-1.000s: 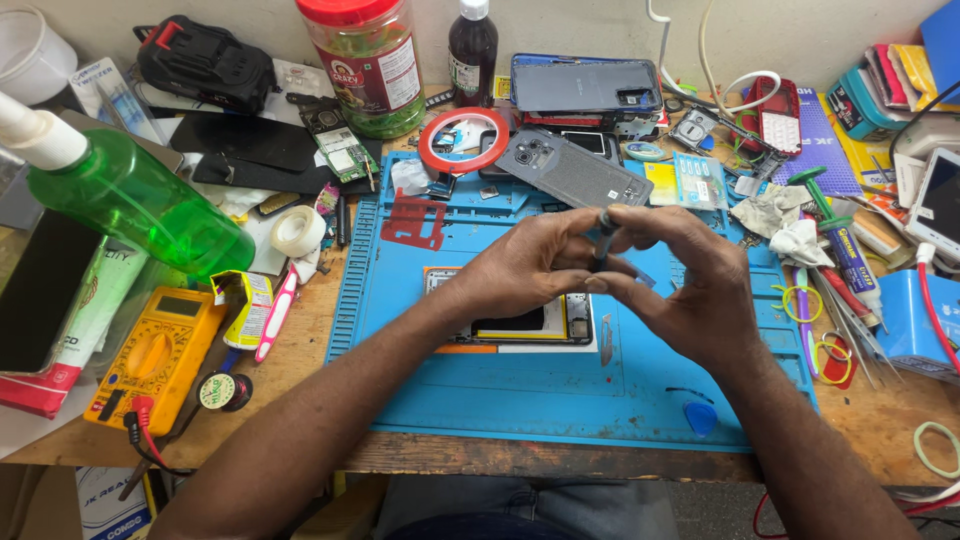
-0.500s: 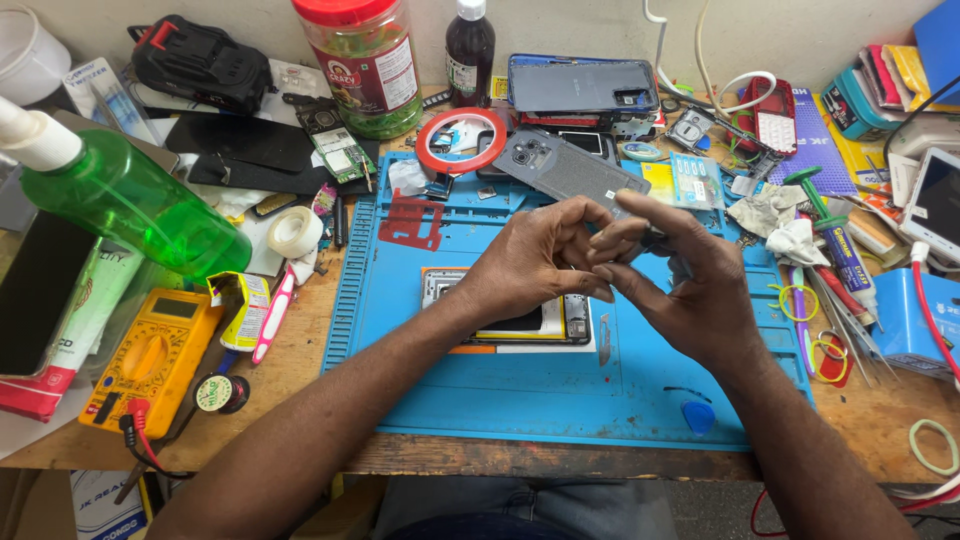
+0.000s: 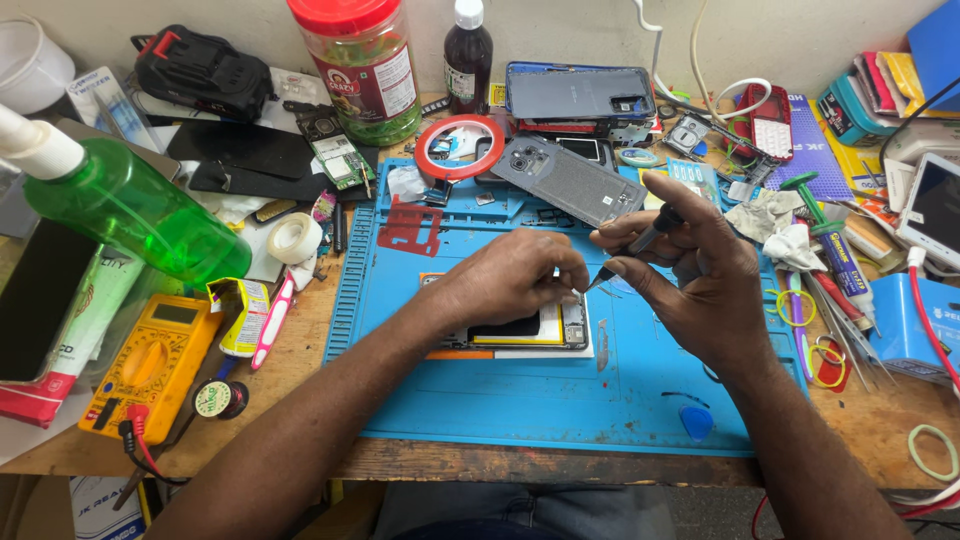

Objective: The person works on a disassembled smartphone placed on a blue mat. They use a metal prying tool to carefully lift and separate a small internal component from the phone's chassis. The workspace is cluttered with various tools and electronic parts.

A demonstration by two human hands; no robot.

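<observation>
Left hand (image 3: 515, 275) rests fingers-down on opened phone (image 3: 520, 328), flat on blue mat (image 3: 560, 400), long axis left-right. Right hand (image 3: 690, 270) pinch grip clenched on dark screwdriver (image 3: 640, 243), just right of phone; tip points down-left at phone's far-right corner.

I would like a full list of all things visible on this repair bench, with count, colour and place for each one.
opened phone: 1, black and yellow inside, centre of mat, under left hand
work mat: 1, blue, centre of bench
screwdriver: 1, dark, in right hand, tip down near the phone
phone back cover: 1, grey, top of mat
tape ring: 1, red, behind mat
spray bottle: 1, green, left
multimeter: 1, yellow, front left
snack jar: 1, clear with red lid, back
small bottle: 1, dark, back
guitar pick: 1, blue, front right of mat
left hand: 1, resting on phone
right hand: 1, gripping screwdriver
</observation>
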